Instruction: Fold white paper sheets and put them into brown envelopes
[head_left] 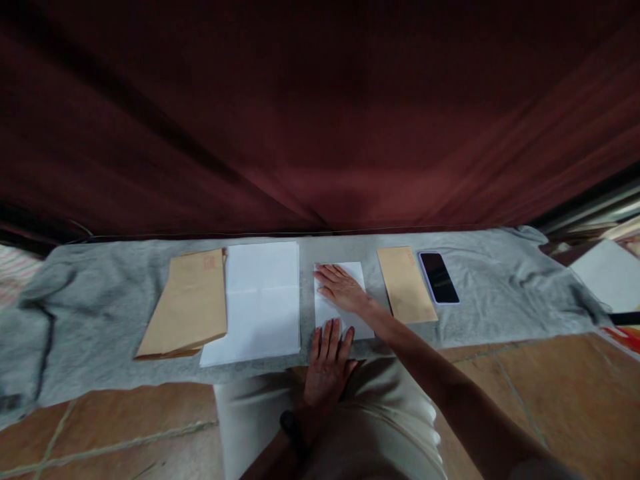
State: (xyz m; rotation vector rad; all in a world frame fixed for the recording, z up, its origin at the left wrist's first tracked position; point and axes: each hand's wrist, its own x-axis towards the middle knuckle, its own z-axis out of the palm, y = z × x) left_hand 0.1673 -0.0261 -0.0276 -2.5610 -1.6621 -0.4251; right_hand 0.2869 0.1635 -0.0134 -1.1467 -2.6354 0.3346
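A folded white paper [326, 312] lies on a grey cloth [95, 307] spread on the floor. My right hand [341, 288] rests flat on the paper's far part, fingers apart. At the paper's near edge, my left hand [327, 363] presses down with its fingers together. To the left lies a larger white sheet [261, 301] with fold creases. A stack of brown envelopes [189, 303] sits left of that sheet. One brown envelope [405, 283] lies right of my right hand.
A black phone [439, 277] lies on the cloth beside the single envelope. A dark red curtain [320, 113] hangs behind the cloth. Tan floor tiles [550, 373] run along the near side. White papers [607, 273] and clutter sit at the far right.
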